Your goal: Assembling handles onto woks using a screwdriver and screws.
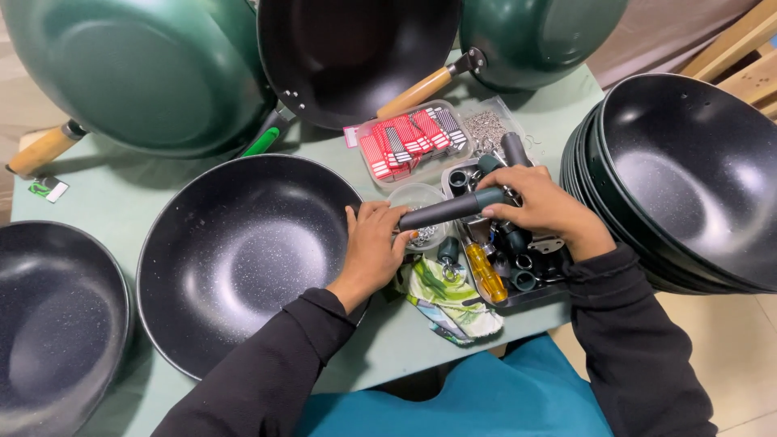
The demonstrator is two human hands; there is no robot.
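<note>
A black non-stick wok (pixel 235 259) lies on the pale green table (pixel 129 194) in front of me. My left hand (pixel 374 247) rests on its right rim, fingers curled where a dark grey handle (pixel 449 209) meets the pan. My right hand (pixel 541 206) grips the far end of that handle, holding it roughly level above a small clear bowl of metal bits (pixel 419 212). Under my right hand a tray (pixel 486 295) holds more dark handles, rings and a yellow-handled screwdriver (pixel 484 272).
A stack of black woks (pixel 696 178) stands at the right. Green woks with wooden handles (pixel 137 73) lean at the back; another black wok (pixel 57 324) sits left. A clear box of red and striped tags (pixel 409 139), a bag of small hardware (pixel 486 125) and a patterned cloth (pixel 449 303) lie nearby.
</note>
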